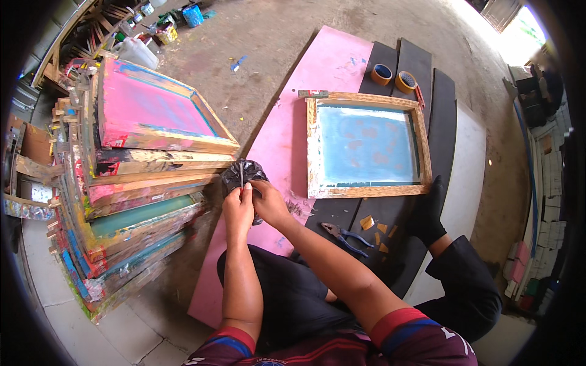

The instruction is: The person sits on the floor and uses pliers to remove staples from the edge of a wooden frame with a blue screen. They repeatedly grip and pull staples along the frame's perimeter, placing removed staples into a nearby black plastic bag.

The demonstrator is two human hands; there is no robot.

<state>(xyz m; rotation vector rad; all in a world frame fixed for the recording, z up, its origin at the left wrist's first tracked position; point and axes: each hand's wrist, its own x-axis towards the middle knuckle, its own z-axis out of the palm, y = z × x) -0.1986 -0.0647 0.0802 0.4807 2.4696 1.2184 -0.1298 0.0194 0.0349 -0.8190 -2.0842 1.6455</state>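
Note:
In front of me, my left hand [238,210] is closed round a slim tool with a narrow metal shaft [241,173], which points away from me. Its exact kind is too small to tell. Right beside it, my right hand [270,204] has its fingers curled against a crumpled black plastic bag [253,168]. The bag lies behind and under both hands; what it contains is hidden. To the right, a wooden screen-printing frame [369,190] with blue mesh lies on the boards. Pliers with blue handles [347,238] rest nearer to me, beside brown tape scraps [367,222].
At left rises a stack of paint-stained screen frames [171,146], a pink one on top. Two tape rolls [381,74] sit on the dark boards [442,110] beyond the blue frame. A pink board [329,55] lies beneath. Paint containers [193,16] stand far left. My foot [430,213] is right.

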